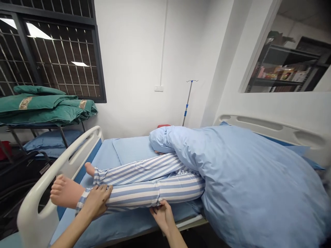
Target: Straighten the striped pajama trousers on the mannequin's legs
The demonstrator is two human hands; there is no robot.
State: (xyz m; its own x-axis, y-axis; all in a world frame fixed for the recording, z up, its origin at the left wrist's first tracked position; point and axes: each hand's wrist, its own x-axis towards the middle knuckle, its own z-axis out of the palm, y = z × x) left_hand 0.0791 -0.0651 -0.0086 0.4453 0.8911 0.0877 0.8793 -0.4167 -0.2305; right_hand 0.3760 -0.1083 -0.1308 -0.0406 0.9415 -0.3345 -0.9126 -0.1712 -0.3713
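Note:
A manikin in blue-and-white striped pyjama trousers (131, 193) lies on the bed, its smooth bare foot (67, 191) near the footboard. My left hand (97, 199) rests over the nearer shin just above the ankle, fingers curled around the trouser leg. At the near side of the same leg, around the knee, my right hand (163, 214) pinches the trouser cloth between thumb and fingers. The farther leg lies alongside, with its foot (89, 169) partly showing. A bunched light-blue quilt (243, 179) covers the manikin from the thighs up.
A cream footboard (42, 193) stands at the left, a headboard (274, 127) at the right. Behind the bed are an IV pole (188, 103) and a white wall. Folded green bedding (46, 106) lies on a rack under the barred window (59, 55).

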